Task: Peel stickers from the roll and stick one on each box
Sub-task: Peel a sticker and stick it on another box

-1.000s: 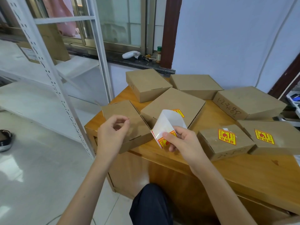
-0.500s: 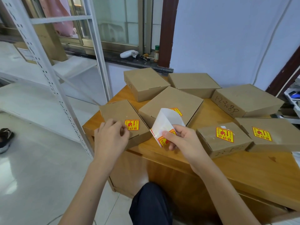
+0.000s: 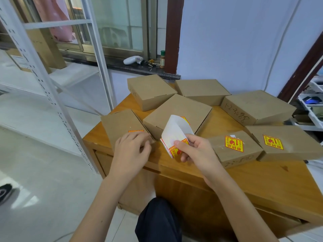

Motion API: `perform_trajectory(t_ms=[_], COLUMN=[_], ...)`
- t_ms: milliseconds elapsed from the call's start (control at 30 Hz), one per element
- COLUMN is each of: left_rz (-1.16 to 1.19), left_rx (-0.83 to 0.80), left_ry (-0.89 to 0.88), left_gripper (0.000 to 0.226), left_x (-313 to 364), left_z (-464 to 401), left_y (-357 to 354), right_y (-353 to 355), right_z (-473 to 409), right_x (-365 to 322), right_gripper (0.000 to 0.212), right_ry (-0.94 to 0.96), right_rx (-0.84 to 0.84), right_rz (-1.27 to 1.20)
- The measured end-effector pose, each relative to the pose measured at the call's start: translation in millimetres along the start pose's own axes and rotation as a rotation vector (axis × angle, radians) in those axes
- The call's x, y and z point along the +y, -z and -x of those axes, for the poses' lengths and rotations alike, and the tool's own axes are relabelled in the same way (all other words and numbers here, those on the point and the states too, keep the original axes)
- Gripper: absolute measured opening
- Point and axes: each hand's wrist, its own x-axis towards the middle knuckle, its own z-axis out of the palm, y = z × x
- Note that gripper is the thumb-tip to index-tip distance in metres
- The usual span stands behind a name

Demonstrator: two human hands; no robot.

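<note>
Several brown cardboard boxes lie on a wooden table (image 3: 262,177). My left hand (image 3: 132,149) lies flat on the near-left box (image 3: 120,124), pressing on a yellow and red sticker (image 3: 136,131) whose top edge alone shows. My right hand (image 3: 195,151) pinches the sticker roll (image 3: 174,135), a white backing strip curling upward with a yellow sticker at its lower end. The middle box (image 3: 176,110) bears a sticker mostly hidden behind the strip. Two right boxes (image 3: 234,149) (image 3: 286,142) carry stickers. Three far boxes (image 3: 150,89) (image 3: 202,90) (image 3: 258,105) show plain lids.
A white metal shelf frame (image 3: 52,95) stands left of the table. A window sill (image 3: 136,67) behind holds a white device and a small bottle. White trays (image 3: 312,105) sit at the far right. My dark-clothed knee (image 3: 157,220) is below the table's front edge.
My left hand carried a sticker down onto the near-left box and now covers and presses it. My right hand kept hold of the roll, nearly still.
</note>
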Motion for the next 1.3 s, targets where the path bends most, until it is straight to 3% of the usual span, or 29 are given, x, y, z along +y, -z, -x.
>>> perform_trajectory(t_ms=[200,367,533,733,967,1133,1300], left_rz=[0.494,0.439,0.323,0.532,0.884,0.674,0.504], left_rx=[-0.088,-0.046,-0.045,-0.125,-0.286,-0.246,-0.221], left_ry=[-0.197,-0.312,-0.445,-0.345,-0.132,-0.203,-0.365], left_gripper=[0.044,0.078,0.067,0.058,0.049,0.054,0.042], left_x=[53.6,70.6,84.4,102.6,126.2,138.4,147.1], left_z=[14.5,12.9,11.0,14.6,19.6,20.1,18.1], left_y=[7.1,4.4,2.5,3.2,-8.6,-13.7,-13.6], right_y=[12.0,28.2,45.7,71.1,95.0,108.1,115.4], right_z=[5.6,12.4,23.0,39.9,60.6,64.6,66.2], right_x=[0.7,-1.6,-7.2,-14.1,-16.9,-8.3,-1.1], right_gripper=[0.015,0.02,0.024,0.025,0.016,0.019,0.017], right_ry=[0.058,0.063,0.032,0.055,0.162,0.126,0.116], right_rx=[0.028,0.045,0.005,-0.093,-0.11,0.028,0.071], right_rz=[-0.027,-0.131,-0.263,-0.35,-0.088,-0.035,-0.022])
